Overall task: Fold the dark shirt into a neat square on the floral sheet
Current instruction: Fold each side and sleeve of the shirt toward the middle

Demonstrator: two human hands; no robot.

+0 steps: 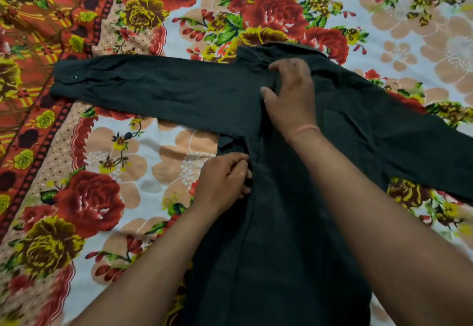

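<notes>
Dark shirt on floral sheet, left hand pinching its edge, right hand pressing flat

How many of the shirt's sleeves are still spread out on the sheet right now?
2. The left sleeve stretches flat toward the sheet's red border, cuff button showing. The right sleeve runs out to the frame's right edge, its cuff out of view.

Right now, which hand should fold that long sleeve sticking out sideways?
Probably the left hand. It pinches the dark shirt at the side the stretched-out sleeve extends from. The right hand is pressing flat near the collar, holding the shirt down.
</notes>
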